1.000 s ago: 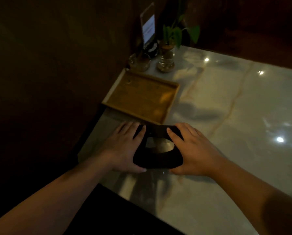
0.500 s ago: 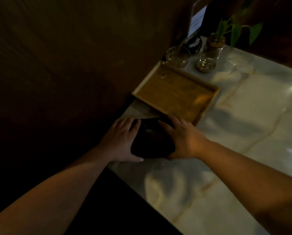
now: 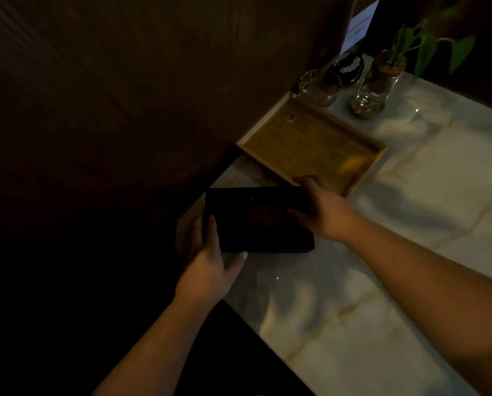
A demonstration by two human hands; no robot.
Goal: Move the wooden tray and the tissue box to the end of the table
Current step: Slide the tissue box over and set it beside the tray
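Note:
A dark, flat tissue box [image 3: 256,218] with an oval opening on top sits near the marble table's left edge, just in front of the wooden tray [image 3: 310,144]. My left hand [image 3: 207,261] grips the box's near left corner, thumb along its front side. My right hand [image 3: 322,210] holds the box's right end, its fingers close to the tray's near rim. The shallow light-wood tray lies empty against the dark wall at the table's far left corner.
Behind the tray stand a glass jar [image 3: 319,87], a glass vase with a green plant [image 3: 376,90] and an upright card holder [image 3: 356,27]. A dark wooden wall [image 3: 153,95] runs along the table's left side. The marble table [image 3: 410,224] stretches to the right.
My view has swung left and closer. Both hands have shifted the tissue box left toward the wall side, turning it; my left hand slid to its near corner.

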